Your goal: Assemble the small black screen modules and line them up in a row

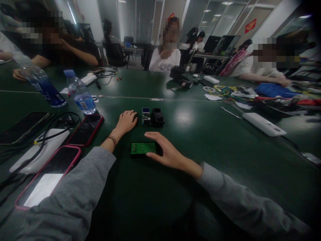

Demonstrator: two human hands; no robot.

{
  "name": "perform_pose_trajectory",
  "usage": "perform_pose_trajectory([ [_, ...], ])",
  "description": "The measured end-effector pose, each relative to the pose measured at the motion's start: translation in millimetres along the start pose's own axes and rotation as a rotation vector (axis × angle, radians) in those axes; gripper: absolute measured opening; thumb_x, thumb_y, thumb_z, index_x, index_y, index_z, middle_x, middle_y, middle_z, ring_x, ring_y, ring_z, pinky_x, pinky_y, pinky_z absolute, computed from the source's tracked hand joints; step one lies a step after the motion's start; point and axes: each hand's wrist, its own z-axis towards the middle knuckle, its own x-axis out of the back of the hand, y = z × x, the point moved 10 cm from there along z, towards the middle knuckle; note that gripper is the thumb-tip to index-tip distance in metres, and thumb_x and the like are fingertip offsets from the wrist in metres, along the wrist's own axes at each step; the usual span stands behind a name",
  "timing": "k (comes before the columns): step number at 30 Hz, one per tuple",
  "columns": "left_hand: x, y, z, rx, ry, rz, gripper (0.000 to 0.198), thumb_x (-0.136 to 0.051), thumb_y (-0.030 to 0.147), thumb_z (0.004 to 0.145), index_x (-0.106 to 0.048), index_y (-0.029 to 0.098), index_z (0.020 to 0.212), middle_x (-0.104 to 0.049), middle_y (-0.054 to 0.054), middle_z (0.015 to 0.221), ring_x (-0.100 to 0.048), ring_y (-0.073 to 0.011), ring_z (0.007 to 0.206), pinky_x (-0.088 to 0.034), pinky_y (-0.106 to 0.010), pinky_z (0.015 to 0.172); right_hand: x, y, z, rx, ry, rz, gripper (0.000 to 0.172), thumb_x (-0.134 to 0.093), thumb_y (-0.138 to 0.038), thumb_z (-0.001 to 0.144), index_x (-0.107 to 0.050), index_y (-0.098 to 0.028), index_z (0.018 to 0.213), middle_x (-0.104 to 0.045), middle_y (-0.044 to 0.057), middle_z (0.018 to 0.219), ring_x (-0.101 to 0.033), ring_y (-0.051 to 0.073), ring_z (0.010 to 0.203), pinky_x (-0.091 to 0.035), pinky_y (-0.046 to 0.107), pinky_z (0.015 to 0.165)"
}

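My right hand (167, 152) grips the right end of a small black case holding a green circuit board (140, 148), thumb below and fingers above it, on the dark green table (200, 147). My left hand (126, 121) rests palm down on the table with its fingers curled, just left of a small module with a blue screen (146, 116) and a black box (157, 117). It holds nothing that I can see. Both arms wear grey sleeves.
Several phones lie at the left, one in a red case (86, 130) and one pink-edged (50, 175), beside a white power bank (40, 150) and black cables. Two water bottles (81, 95) stand behind. A white power bank (263, 124) and tangled wires (240, 93) lie at the right. People sit around.
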Motion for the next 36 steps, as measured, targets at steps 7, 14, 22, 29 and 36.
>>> perform_pose_trajectory([
  [7, -0.2, -0.7, 0.5, 0.001, -0.007, -0.005, 0.044, -0.045, 0.034, 0.109, -0.060, 0.021, 0.147, -0.057, -0.013, 0.158, -0.047, -0.0309, 0.147, -0.041, -0.051, 0.120, -8.9, 9.8, -23.7, -0.057, -0.057, -0.034, 0.063, -0.068, -0.037, 0.104, -0.040, -0.028, 0.159, -0.060, 0.012, 0.139, -0.065, 0.029, 0.123, -0.060, 0.053, 0.104],
  [14, -1.5, -0.7, 0.9, -0.005, -0.023, -0.019, 0.047, -0.043, 0.036, 0.109, -0.059, 0.017, 0.148, -0.054, -0.015, 0.159, -0.046, -0.0332, 0.148, -0.040, -0.054, 0.121, 48.0, 42.5, -68.4, -0.215, 0.149, -0.226, 0.058, -0.067, -0.042, 0.101, -0.046, -0.027, 0.154, -0.062, 0.013, 0.135, -0.066, 0.033, 0.119, -0.061, 0.058, 0.098],
  [22, -1.3, -1.5, 1.8, -0.012, -0.029, -0.025, 0.046, -0.043, 0.037, 0.109, -0.059, 0.018, 0.148, -0.055, -0.015, 0.159, -0.047, -0.0325, 0.148, -0.041, -0.054, 0.120, 103.7, 114.1, -103.0, -0.467, 0.331, -0.242, 0.059, -0.072, -0.069, 0.089, -0.061, -0.022, 0.123, -0.068, 0.011, 0.109, -0.068, 0.034, 0.098, -0.060, 0.054, 0.087],
  [29, -1.3, -1.5, 1.5, -0.011, -0.026, -0.015, 0.046, -0.043, 0.037, 0.109, -0.059, 0.019, 0.148, -0.055, -0.015, 0.159, -0.047, -0.0330, 0.148, -0.041, -0.055, 0.120, 136.3, 121.7, -115.7, -0.476, 0.533, -0.529, 0.053, -0.064, -0.055, 0.094, -0.058, -0.018, 0.131, -0.061, 0.019, 0.124, -0.063, 0.039, 0.111, -0.054, 0.059, 0.098],
  [36, -2.6, -1.9, 1.9, -0.007, -0.033, 0.005, 0.047, -0.042, 0.037, 0.110, -0.059, 0.017, 0.149, -0.055, -0.014, 0.159, -0.046, -0.0316, 0.149, -0.040, -0.052, 0.121, 129.9, 111.9, -104.8, -0.365, 0.498, -0.535, 0.053, -0.061, -0.053, 0.098, -0.058, -0.018, 0.138, -0.059, 0.020, 0.127, -0.057, 0.039, 0.124, -0.048, 0.060, 0.109],
])
